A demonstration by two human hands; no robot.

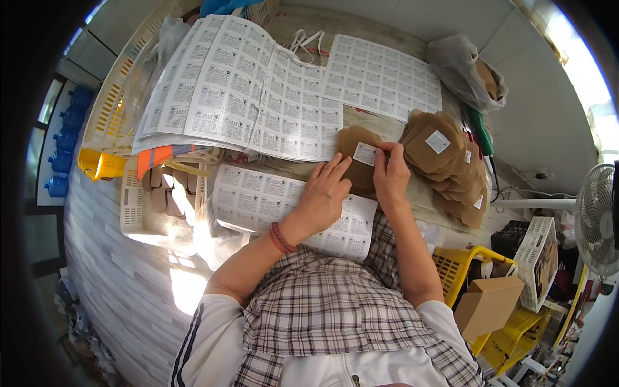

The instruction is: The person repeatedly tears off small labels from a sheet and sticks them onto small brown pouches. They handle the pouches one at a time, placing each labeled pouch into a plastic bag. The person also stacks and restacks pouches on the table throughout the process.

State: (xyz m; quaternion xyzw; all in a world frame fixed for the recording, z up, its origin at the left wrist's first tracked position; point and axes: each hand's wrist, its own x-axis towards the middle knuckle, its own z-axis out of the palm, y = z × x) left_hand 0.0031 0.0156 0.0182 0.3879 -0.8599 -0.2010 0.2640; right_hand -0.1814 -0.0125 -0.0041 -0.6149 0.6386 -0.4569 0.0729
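A brown mesh-textured insole-like piece lies in front of me with a small white printed label on its face. My right hand is closed in a pinch at the label's right edge. My left hand has its fingers stretched forward, their tips resting on the left side of the brown piece. Under my left wrist, a sheet of printed labels reaches over my lap. Just right of my right hand, a heap of similar brown pieces spreads out, some bearing a white label.
More label sheets cover the table's left and back. A plastic bag and a green-handled tool are at the far right. Crates flank me: a white one at left, a yellow one at right, near a fan.
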